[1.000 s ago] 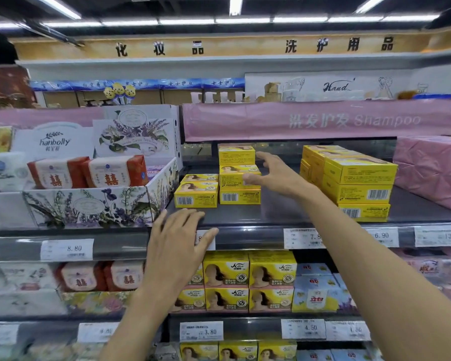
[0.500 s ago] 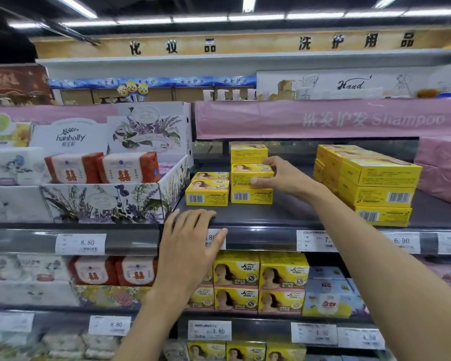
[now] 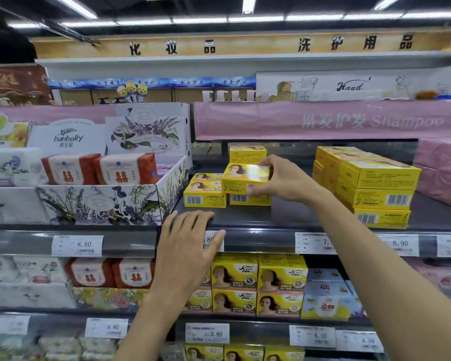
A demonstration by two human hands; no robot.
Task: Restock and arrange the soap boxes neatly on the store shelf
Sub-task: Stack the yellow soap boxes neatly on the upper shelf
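Observation:
My right hand (image 3: 281, 179) grips a yellow soap box (image 3: 244, 175) by its right end, holding it tilted just above another yellow box (image 3: 249, 198) on the dark shelf (image 3: 284, 217). Behind it stands one more yellow box (image 3: 247, 153). To the left lies a low pile of yellow boxes (image 3: 205, 195). A taller stack of yellow boxes (image 3: 370, 183) stands at the right. My left hand (image 3: 186, 246) rests flat with straight fingers on the shelf's front edge, covering part of a price tag.
A floral display carton (image 3: 107, 204) with red-and-white soap packs sits left of the yellow boxes. Pink wrapped packs (image 3: 443, 168) stand at the far right. A pink shampoo banner (image 3: 323, 121) hangs above. The shelf below holds more yellow soap boxes (image 3: 258, 282).
My right hand reached the middle stack, closed on its middle box and has pulled it forward and up, tilted. The left hand stayed on the shelf edge. The view moved closer.

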